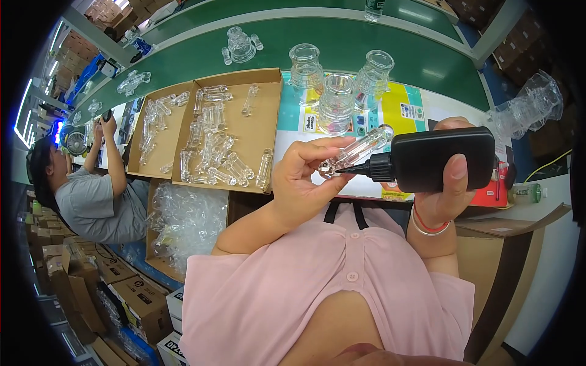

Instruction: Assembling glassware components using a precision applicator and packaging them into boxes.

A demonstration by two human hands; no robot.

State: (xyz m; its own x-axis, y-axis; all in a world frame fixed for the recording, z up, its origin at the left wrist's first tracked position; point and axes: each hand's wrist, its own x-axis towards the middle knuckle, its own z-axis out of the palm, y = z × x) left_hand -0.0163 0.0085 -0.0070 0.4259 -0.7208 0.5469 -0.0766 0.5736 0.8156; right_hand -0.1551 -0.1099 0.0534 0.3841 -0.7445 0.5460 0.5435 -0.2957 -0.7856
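My left hand pinches a clear, ribbed rod-shaped piece between thumb and fingers, its round end facing the bottle. Wrapped around a black squeeze bottle is my right hand, which tips it sideways. The bottle's thin black nozzle points left, and its tip is at the round end of the clear piece; whether it touches, I cannot tell. Just beyond my hands, a clear ribbed jar-like vessel stands upright on printed sheets, with two similar vessels behind it.
A divided cardboard tray at left holds several clear rods. Below it sits a box of clear plastic bags. More clear parts lie on the green table. A stacked clear piece is at right; a co-worker sits at left.
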